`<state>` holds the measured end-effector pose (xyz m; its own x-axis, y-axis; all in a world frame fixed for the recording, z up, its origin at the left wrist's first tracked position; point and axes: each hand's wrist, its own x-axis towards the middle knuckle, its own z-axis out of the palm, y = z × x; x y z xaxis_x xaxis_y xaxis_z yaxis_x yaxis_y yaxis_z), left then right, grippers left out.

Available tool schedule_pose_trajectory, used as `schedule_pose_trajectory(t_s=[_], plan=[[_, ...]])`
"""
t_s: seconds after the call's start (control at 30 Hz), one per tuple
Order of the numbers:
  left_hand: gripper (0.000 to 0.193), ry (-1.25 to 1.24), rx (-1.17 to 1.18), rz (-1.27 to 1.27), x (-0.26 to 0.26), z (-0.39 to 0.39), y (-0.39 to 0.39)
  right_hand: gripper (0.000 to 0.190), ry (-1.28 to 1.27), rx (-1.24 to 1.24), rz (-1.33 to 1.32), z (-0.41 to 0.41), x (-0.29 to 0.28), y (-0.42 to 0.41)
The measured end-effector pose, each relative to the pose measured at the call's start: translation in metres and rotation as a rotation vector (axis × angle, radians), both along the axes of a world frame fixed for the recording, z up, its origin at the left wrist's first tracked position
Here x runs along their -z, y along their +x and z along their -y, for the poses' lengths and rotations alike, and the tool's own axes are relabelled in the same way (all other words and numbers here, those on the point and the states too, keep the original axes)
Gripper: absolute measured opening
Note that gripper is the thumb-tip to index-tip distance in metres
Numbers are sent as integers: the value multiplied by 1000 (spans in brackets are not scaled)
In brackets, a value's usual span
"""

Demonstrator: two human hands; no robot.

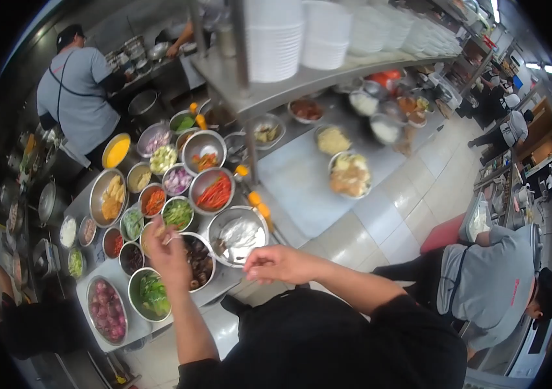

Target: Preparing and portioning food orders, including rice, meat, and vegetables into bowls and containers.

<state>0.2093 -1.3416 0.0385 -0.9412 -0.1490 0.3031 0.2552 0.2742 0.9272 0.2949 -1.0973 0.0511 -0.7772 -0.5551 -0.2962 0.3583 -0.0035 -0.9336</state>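
My left hand (171,255) is over the steel counter with nothing seen in it, its fingers loosely bent and partly blurred. It covers part of a small bowl behind it. Beside it stands a steel bowl of dark mushroom-like pieces (201,260). My right hand (276,264) hovers at the near rim of a mostly bare metal bowl (231,238), fingers half curled around no object. Close by are a bowl of red pepper strips (215,191), a bowl of chopped greens (177,214) and a pot of leafy greens (154,294).
Red onions (106,311) fill an oval bowl at the counter's near left. A metal shelf (276,99) with stacked white containers (273,44) stands over a white cutting board (300,194). Co-workers stand at left (79,92) and right (492,287). Orange-handled tools (259,204) lie beside the bowls.
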Motion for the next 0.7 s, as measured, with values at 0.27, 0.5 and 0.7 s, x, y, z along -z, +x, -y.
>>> schedule_pose_trajectory(t_s=[0.27, 0.5, 0.7], plan=[[48, -106, 334, -174, -76, -184, 11, 18, 448, 483, -847, -163, -139, -46], [56, -107, 260, -446, -158, -272, -45, 34, 895, 883, -1742, -161, -262, -241], [75, -108, 92, -639, -167, -281, -81, 21, 718, 706, -1654, -163, -280, -233]])
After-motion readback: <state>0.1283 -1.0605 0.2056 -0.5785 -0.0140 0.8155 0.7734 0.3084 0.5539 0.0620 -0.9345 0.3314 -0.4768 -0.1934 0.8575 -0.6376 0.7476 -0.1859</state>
